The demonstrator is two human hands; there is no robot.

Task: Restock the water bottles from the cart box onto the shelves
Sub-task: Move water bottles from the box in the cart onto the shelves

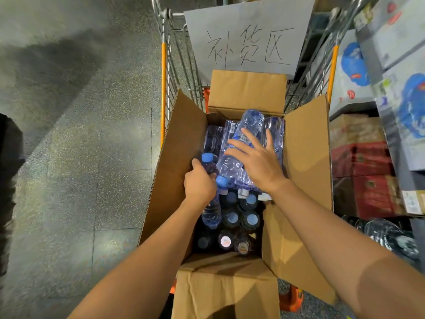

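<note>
Water bottles (232, 217) are filling the cardboard box (184, 139) sitting in the cart (163, 72), speckled floor (80, 134) lying left of it. Left hand (199, 184) is grasping one bottle (210, 199); right hand (257, 162) is resting released, fingers spread, on another bottle (239, 146).

Box (305, 157): matt brown cardboard. Bottles (230, 166): clear glossy plastic. Cart (167, 65): shiny metal wire. Floor (80, 134): speckled stone.

Dim light, floor (76, 139) shadowed, edges blurred and bent, bottle glare
</note>
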